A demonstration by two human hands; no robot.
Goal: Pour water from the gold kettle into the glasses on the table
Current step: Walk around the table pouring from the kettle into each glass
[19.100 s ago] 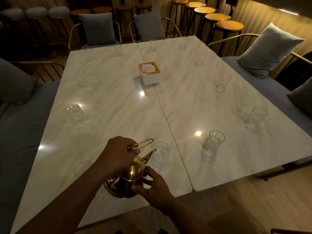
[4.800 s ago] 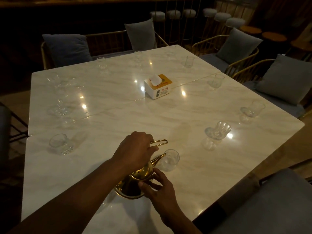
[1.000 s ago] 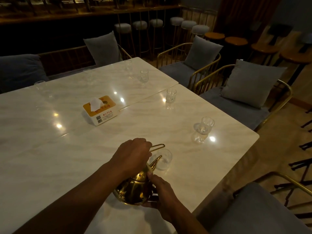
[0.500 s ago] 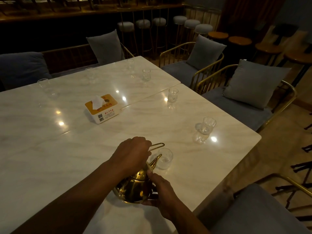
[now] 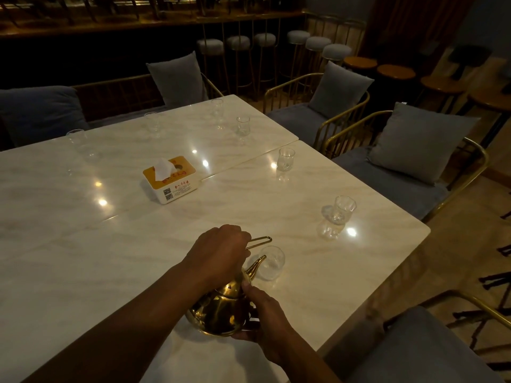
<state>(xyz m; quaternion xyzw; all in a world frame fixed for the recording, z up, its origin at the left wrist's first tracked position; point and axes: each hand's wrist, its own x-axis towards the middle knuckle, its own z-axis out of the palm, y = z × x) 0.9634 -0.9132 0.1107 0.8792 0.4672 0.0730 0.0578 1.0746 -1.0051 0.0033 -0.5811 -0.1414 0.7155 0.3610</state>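
**Two-handed pour into the near glass**

My left hand (image 5: 218, 252) is closed over the thin wire handle of the polished gold metal kettle (image 5: 221, 310), carrying its weight and setting the tilt. My right hand (image 5: 262, 319) cups the kettle's belly from below, thumb up by the lid, probably so the lid stays seated and the tilt stays slow. The curved spout reaches the rim of the small clear glass (image 5: 269, 262) just beyond the kettle, keeping any stream short; no water is visible in this dim light. Beyond the kettle, farther along the white marble table (image 5: 83, 258), stand another clear tumbler (image 5: 341, 210) and a white tissue box with an orange top (image 5: 170, 179).
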